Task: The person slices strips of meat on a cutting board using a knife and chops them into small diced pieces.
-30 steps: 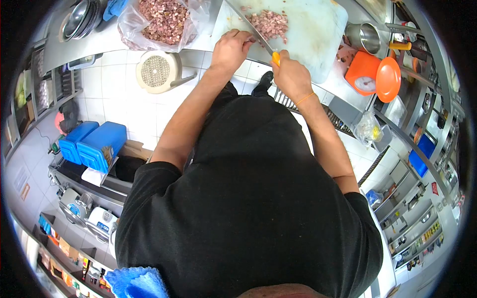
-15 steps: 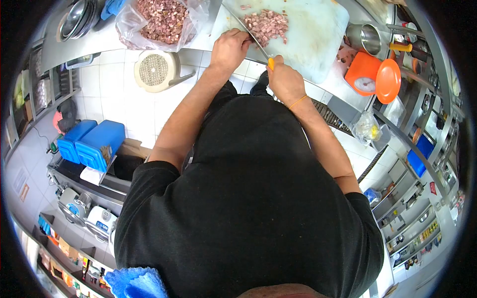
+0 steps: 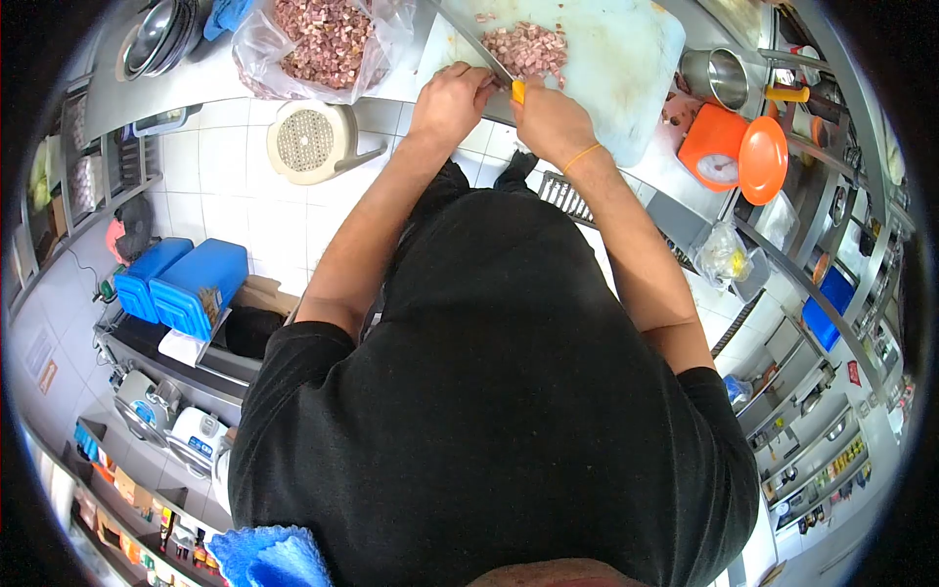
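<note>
My right hand (image 3: 555, 125) is wrapped round the yellow handle of a knife (image 3: 482, 47). Its long blade slants away to the upper left over the near-left part of a white cutting board (image 3: 616, 98). My left hand (image 3: 450, 106) is closed at the board's near edge, with curled fingertips beside the blade; whatever they pinch is too hidden to name. Just beyond the blade lies a pile of diced pink meat (image 3: 531, 47), and a few loose bits sit further back.
Left of the board stands a clear plastic bag (image 3: 377, 59) of diced meat. Stacked metal bowls (image 3: 152, 39) are at far left. To the right are a metal pot (image 3: 719, 78) and an orange scale (image 3: 706, 147). A beige stool (image 3: 311, 142) stands on the floor below.
My right hand and the knife have moved up and slightly left, bringing the handle closer to my left fingertips. My left hand has shifted only a little.
</note>
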The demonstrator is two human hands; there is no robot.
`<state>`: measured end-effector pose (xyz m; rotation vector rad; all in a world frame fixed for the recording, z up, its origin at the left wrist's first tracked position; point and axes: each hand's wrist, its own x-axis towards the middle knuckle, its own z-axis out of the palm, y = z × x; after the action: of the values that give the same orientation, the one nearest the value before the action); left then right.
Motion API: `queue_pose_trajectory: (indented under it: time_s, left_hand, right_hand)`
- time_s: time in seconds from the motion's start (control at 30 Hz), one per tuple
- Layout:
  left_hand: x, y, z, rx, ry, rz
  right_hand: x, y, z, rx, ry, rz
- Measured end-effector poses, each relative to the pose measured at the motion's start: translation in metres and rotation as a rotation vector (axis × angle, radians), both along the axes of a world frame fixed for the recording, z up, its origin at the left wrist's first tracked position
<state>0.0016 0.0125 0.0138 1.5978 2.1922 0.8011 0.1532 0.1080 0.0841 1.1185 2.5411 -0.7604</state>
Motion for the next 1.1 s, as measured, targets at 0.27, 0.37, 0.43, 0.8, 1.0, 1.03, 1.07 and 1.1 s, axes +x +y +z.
queue_pose_trajectory:
  time_s: [0.27,0.37,0.43,0.8,1.0,1.03,1.07,1.1]
  left_hand:
    - [-0.003,-0.003,-0.002,0.053,0.026,-0.036]
    - [-0.003,-0.002,-0.009,0.054,0.034,-0.058]
    - [-0.006,0.001,-0.013,0.054,0.052,-0.063]
    - [-0.011,-0.013,-0.005,0.019,0.017,0.004]
    - [-0.013,-0.008,-0.009,0.035,0.006,-0.068]
    - [-0.013,-0.007,-0.009,0.026,0.023,-0.076]
    - [-0.012,-0.009,-0.009,0.017,0.035,-0.089]
    - [-0.013,-0.006,-0.010,0.015,0.053,-0.097]
  right_hand:
    - [0.013,-0.032,0.000,-0.005,-0.039,-0.061]
    - [0.009,-0.033,-0.022,-0.020,-0.002,-0.100]
    - [-0.003,-0.024,-0.033,-0.019,0.032,-0.093]
    - [0.005,-0.026,0.015,-0.079,-0.003,-0.049]
    - [-0.001,-0.032,-0.037,-0.071,0.067,-0.124]
    - [-0.005,-0.029,-0.040,-0.071,0.069,-0.118]
    - [-0.005,-0.028,-0.041,-0.073,0.067,-0.117]
    - [-0.007,-0.024,-0.040,-0.066,0.070,-0.112]
